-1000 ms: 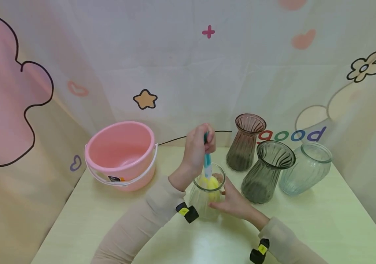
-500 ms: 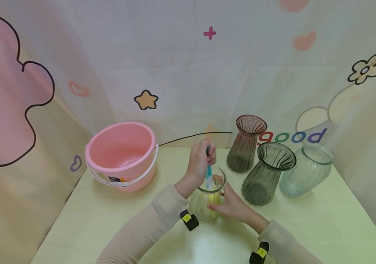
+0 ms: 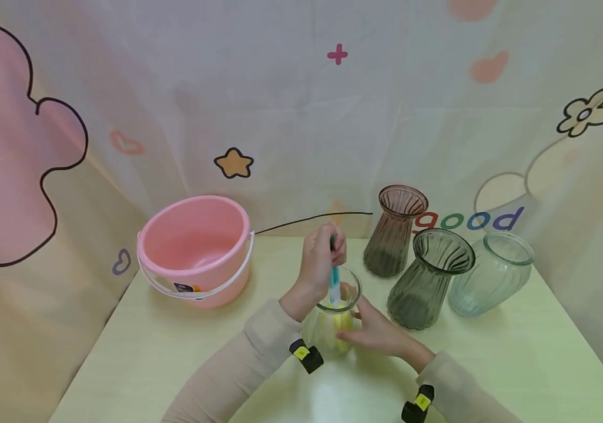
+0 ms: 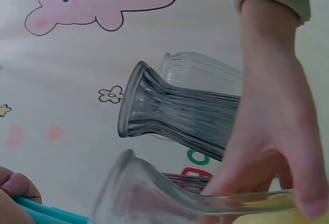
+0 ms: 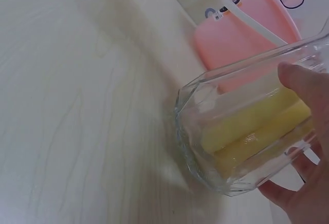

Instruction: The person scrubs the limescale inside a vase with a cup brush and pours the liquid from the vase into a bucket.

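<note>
In the head view my left hand [image 3: 318,267] grips the teal handle of a sponge bottle brush [image 3: 335,285], which points down into a clear glass vase [image 3: 318,332]. Its yellow sponge head [image 5: 257,129] sits low inside the vase, close to the base in the right wrist view. My right hand [image 3: 378,330] holds the vase around its right side, thumb in front and other fingers behind the glass. In the left wrist view the teal handle [image 4: 49,215] shows at the lower left under the left fingers, and the vase's rim [image 4: 110,185] is near it.
A pink bucket [image 3: 227,288] with a white handle stands at the left. Toward the right are a reddish ribbed vase [image 3: 388,238], a smoky grey vase [image 3: 420,294] and a pale blue glass jar [image 3: 486,279]. A printed curtain [image 3: 280,117] hangs behind the table [image 3: 137,358].
Over the first half second my left hand moved down and the sponge head sank deeper into the vase. Since then it has stayed nearly in place; my right hand keeps its hold.
</note>
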Demonstrator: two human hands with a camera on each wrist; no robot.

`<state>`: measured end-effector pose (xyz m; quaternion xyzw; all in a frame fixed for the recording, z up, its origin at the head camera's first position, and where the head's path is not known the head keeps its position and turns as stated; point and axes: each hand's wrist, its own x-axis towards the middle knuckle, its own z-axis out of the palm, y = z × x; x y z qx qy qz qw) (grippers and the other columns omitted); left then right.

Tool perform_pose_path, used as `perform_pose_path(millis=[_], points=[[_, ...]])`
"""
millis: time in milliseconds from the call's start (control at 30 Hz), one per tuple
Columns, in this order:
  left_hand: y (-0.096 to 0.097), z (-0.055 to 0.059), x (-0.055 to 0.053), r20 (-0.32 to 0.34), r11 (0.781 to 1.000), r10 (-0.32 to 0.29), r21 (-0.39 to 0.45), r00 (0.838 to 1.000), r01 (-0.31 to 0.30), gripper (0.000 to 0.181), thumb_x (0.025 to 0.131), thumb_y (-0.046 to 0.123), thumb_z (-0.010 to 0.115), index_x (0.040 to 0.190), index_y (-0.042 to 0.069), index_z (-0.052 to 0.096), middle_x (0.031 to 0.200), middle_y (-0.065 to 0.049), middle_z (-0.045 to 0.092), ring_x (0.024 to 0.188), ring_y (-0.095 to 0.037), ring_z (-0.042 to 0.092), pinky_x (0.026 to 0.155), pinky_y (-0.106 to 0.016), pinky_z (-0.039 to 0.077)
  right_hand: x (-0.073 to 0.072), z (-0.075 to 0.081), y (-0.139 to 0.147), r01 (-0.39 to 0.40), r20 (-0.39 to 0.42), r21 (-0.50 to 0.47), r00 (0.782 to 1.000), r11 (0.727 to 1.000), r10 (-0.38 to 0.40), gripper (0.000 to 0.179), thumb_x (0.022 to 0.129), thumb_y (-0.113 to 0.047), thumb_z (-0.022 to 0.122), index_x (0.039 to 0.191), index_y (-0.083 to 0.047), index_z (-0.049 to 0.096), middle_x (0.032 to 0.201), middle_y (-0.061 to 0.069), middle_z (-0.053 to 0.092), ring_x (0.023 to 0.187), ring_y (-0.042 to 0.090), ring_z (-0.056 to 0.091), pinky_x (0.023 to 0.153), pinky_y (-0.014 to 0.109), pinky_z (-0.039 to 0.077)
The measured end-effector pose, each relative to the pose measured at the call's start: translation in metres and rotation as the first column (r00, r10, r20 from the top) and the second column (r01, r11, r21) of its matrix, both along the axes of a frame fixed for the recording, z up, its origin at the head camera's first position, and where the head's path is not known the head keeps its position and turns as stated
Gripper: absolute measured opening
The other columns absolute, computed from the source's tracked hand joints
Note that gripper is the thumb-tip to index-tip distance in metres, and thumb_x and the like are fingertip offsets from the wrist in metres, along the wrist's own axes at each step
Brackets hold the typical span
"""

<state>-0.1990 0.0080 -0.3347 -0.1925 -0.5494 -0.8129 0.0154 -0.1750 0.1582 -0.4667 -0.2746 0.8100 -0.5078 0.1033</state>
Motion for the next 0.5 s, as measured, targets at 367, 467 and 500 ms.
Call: perform_pose_path(millis=[367, 467, 500], points=[[-0.008, 0.05, 0.004, -0.117, 1.0, -0.023, 0.013, 0.993, 0.025, 0.03, 0.088, 0.019, 0.029, 0.06, 0.011, 0.031, 0.049, 0.004, 0.025, 0.042, -0.011, 0.019, 0.044, -0.024, 0.016, 0.004, -0.006, -0.005, 0.113, -0.076, 0.052, 0.991, 0.992, -0.109, 0.089, 0.075, -0.017, 0.076, 0.144, -0.018, 0.02, 0.142, 0.008, 0.033, 0.129, 0.026, 0.036, 0.091, 0.05, 0.043], [-0.011, 0.066, 0.007, -0.16, 0.999, -0.031, 0.027, 0.987, 0.036, 0.031, 0.089, 0.021, 0.03, 0.059, 0.012, 0.031, 0.049, 0.005, 0.025, 0.042, -0.012, 0.019, 0.044, -0.025, 0.015, 0.005, -0.006, -0.006, 0.137, -0.085, 0.061, 0.988, 0.989, -0.131, 0.091, 0.074, -0.018, 0.076, 0.144, -0.015, 0.018, 0.144, 0.011, 0.03, 0.13, 0.028, 0.035, 0.09, 0.049, 0.044], [-0.012, 0.071, 0.007, -0.176, 0.999, -0.034, 0.032, 0.984, 0.04, 0.031, 0.089, 0.022, 0.03, 0.059, 0.012, 0.032, 0.049, 0.005, 0.024, 0.042, -0.012, 0.018, 0.044, -0.026, 0.014, 0.005, -0.006, -0.007, 0.148, -0.091, 0.067, 0.986, 0.987, -0.142, 0.093, 0.073, -0.018, 0.077, 0.144, -0.015, 0.017, 0.145, 0.011, 0.028, 0.13, 0.029, 0.035, 0.089, 0.049, 0.045]])
